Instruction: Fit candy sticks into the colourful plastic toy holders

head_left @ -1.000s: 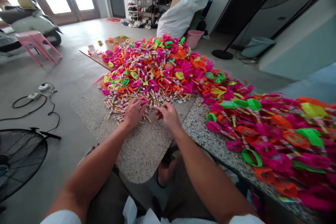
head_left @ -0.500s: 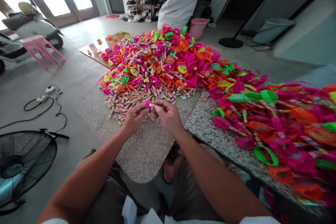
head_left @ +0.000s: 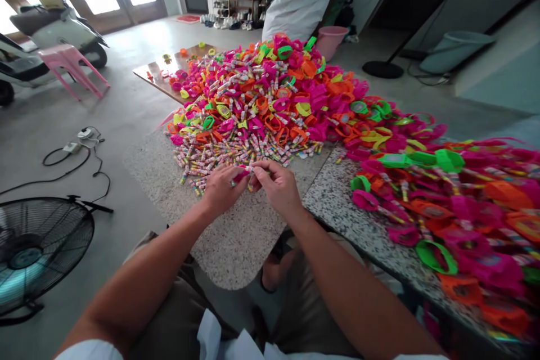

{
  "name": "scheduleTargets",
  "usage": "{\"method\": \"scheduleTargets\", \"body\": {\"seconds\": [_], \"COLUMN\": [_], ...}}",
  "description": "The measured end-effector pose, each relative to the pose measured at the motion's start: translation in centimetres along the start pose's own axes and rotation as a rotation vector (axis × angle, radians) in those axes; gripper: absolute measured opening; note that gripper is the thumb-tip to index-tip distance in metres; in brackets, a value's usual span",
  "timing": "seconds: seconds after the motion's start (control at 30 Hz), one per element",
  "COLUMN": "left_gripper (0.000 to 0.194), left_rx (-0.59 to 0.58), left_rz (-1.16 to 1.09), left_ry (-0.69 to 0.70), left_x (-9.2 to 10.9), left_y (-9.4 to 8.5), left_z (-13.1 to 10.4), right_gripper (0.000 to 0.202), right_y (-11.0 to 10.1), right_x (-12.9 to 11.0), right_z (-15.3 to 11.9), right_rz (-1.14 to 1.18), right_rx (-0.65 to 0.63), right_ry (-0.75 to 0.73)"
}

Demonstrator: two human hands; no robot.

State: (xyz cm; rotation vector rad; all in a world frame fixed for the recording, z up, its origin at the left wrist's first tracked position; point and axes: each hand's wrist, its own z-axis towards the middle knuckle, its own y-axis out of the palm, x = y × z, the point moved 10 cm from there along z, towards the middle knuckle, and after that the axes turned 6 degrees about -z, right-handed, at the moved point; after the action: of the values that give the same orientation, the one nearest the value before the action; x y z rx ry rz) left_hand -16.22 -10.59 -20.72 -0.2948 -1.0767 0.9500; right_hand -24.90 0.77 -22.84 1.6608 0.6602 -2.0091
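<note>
Both hands meet over the near edge of a heap of small patterned sticks (head_left: 211,153) on the speckled stone table (head_left: 230,242). My left hand (head_left: 224,187) has its fingers closed round a small pink piece (head_left: 241,175). My right hand (head_left: 275,184) pinches a small whitish piece (head_left: 250,169) against the pink one; its details are too small to tell. Behind the sticks rises a large pile of pink, orange, green and yellow plastic watch-like bands (head_left: 274,87).
More bands with sticks (head_left: 430,208) cover the stone counter (head_left: 337,202) on the right. A standing fan (head_left: 29,256) is at the lower left, near cables (head_left: 99,166) on the floor. A white sack (head_left: 295,5) and pink bucket (head_left: 331,42) stand behind.
The view has shifted slightly, so the scene sits a little farther right. My left hand has turned, its back showing more and its fingers covering more of the pink piece.
</note>
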Motion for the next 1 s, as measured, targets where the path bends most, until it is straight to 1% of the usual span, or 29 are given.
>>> {"method": "scheduleTargets", "body": {"seconds": [0.2, 0.3, 0.4, 0.63, 0.73, 0.8, 0.9, 1.0], "left_gripper": [0.015, 0.019, 0.024, 0.026, 0.019, 0.019, 0.024, 0.022], "left_rx": [-0.053, -0.086, -0.110, -0.199, -0.205, -0.193, -0.187, -0.220], "left_rz": [0.197, 0.259, 0.301, 0.311, 0.297, 0.263, 0.232, 0.260], "left_ry": [0.033, 0.059, 0.052, -0.018, -0.060, -0.073, -0.045, 0.029], "left_x": [0.3, 0.7, 1.0, 0.9, 0.3, -0.1, -0.1, 0.5], "left_y": [0.2, 0.4, 0.5, 0.8, 0.9, 0.9, 1.0, 1.4], "left_z": [0.0, 0.0, 0.0, 0.1, 0.1, 0.0, -0.2, -0.5], "right_gripper": [0.038, 0.039, 0.040, 0.034, 0.032, 0.031, 0.032, 0.033], "right_y": [0.1, 0.1, 0.0, -0.2, -0.2, -0.2, 0.0, 0.1], "right_x": [0.7, 0.6, 0.3, -0.2, -0.1, 0.2, 0.7, 0.9], "right_z": [0.1, 0.3, 0.3, 0.1, 0.1, 0.2, 0.3, 0.5], "right_rz": [-0.012, -0.045, -0.082, -0.194, -0.255, -0.284, -0.279, -0.292], "right_rx": [-0.017, -0.034, -0.054, -0.078, -0.103, -0.127, -0.186, -0.242], "right_ry": [0.067, 0.075, 0.075, 0.040, 0.019, 0.024, 0.066, 0.089]}}
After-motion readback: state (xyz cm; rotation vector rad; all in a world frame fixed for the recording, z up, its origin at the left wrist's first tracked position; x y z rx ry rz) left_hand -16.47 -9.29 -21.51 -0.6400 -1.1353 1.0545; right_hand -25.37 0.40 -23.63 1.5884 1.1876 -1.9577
